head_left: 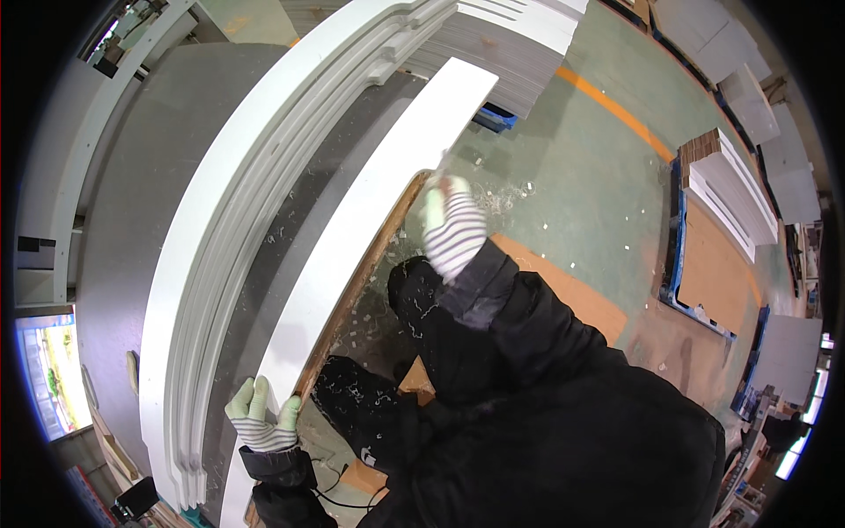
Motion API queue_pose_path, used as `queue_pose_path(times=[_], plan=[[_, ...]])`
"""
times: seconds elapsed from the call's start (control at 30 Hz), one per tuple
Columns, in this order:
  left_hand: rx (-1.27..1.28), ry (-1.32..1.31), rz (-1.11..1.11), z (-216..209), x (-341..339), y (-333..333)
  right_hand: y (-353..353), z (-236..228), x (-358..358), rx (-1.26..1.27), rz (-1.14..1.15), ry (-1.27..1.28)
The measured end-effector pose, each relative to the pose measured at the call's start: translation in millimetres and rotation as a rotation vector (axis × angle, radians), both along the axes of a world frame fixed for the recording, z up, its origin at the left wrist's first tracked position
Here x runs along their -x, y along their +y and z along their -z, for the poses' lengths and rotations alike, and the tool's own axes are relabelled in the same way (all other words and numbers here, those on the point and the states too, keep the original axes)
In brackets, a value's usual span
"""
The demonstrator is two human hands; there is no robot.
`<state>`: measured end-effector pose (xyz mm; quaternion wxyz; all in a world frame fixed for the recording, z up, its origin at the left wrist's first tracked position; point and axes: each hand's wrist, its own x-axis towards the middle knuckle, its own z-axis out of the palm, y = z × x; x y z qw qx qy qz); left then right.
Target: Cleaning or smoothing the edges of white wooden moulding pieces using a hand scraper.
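A long white board (352, 211) with a cut-out along its near edge lies across the grey work table in front of me. The cut edge shows bare brown. My left hand (262, 415), in a striped glove with pale green fingertips, grips the board's lower part, fingers on its face and thumb at the cut edge. My right hand (453, 227), in a matching glove, is closed at the upper corner of the cut-out. It holds something small that motion blur hides, with the tip close to the board's edge.
A stack of white shaped boards (238, 185) stands just beyond the held board on the grey table (176, 132). More boards are piled (493, 57) at the top. White scraps litter the green floor (572, 194). Boards on a blue pallet (673, 255) stand at right; cardboard (563, 286) lies near my legs.
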<state>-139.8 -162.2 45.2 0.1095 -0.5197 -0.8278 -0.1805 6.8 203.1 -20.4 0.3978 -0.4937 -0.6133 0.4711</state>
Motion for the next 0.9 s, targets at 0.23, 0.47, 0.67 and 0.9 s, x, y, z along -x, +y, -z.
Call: queue_pose_path(times=[0.23,0.47,0.67,0.9], plan=[[0.008,-0.031,-0.027,-2,-4,1,15,0,-16,0.2,-0.087,0.139],[0.011,-0.001,0.02,-2,0,1,17,-13,-16,-0.562,-0.296,-0.479],[-0.002,-0.013,0.035,2,4,-2,-47,-18,5,-0.109,-1.075,-0.596],[-0.001,-0.004,0.068,-1,2,11,54,-7,-17,-0.196,-0.664,-0.527]])
